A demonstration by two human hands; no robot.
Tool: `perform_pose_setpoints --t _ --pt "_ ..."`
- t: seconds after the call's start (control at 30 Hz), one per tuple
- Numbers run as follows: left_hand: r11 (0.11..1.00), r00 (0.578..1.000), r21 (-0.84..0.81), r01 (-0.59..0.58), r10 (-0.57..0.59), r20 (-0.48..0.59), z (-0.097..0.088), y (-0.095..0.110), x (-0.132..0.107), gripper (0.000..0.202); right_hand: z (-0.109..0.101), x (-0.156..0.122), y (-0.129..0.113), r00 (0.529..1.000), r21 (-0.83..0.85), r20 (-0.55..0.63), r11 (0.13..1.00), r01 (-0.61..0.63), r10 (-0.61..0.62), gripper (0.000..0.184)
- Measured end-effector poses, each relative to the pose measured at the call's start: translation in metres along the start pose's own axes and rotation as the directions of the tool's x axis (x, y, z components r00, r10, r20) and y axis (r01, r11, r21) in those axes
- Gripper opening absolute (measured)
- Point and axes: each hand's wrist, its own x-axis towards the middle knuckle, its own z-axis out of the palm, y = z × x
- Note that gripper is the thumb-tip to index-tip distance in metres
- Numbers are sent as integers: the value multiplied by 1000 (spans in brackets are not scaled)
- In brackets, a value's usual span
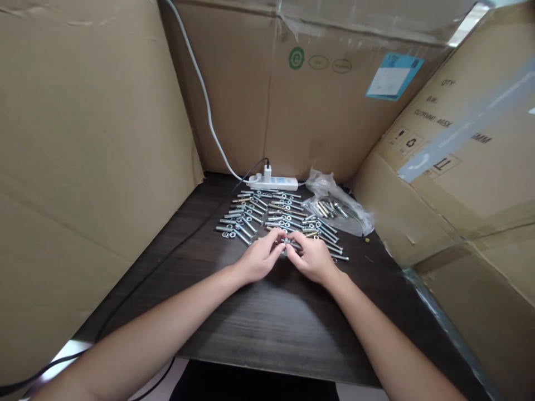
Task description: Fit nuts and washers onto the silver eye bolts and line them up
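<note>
Cardboard walls [234, 111] enclose the dark desk [271, 323] at the back and both sides. A crumpled clear plastic bag [360, 224] lies toward the right rear, with loose bolts [330, 209] in or on it; these appear to be the portion not yet laid out. A power strip [288, 184] sits against the back wall. Left hand [259, 259] and right hand [313, 259] meet at the near edge of the spread, fingers curled, tips almost touching, nearly closed. Between them lie rows of bolts [243, 238] in rough columns, reaching back toward the strip. Washers [226, 235] lie among the rows. Judged from this, most hardware is set out. Smallest: a metal piece [286, 241] seemingly pinched between both hands' fingertips; its type, and whether it is assembled, cannot be told.
</note>
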Motion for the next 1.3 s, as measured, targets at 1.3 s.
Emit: perform_pose_setpoints --t 1.3 --pt "979 995 -198 55 -37 96 -5 -4 3 13 4 -2 -2 1000 38 14 999 -4 4 20"
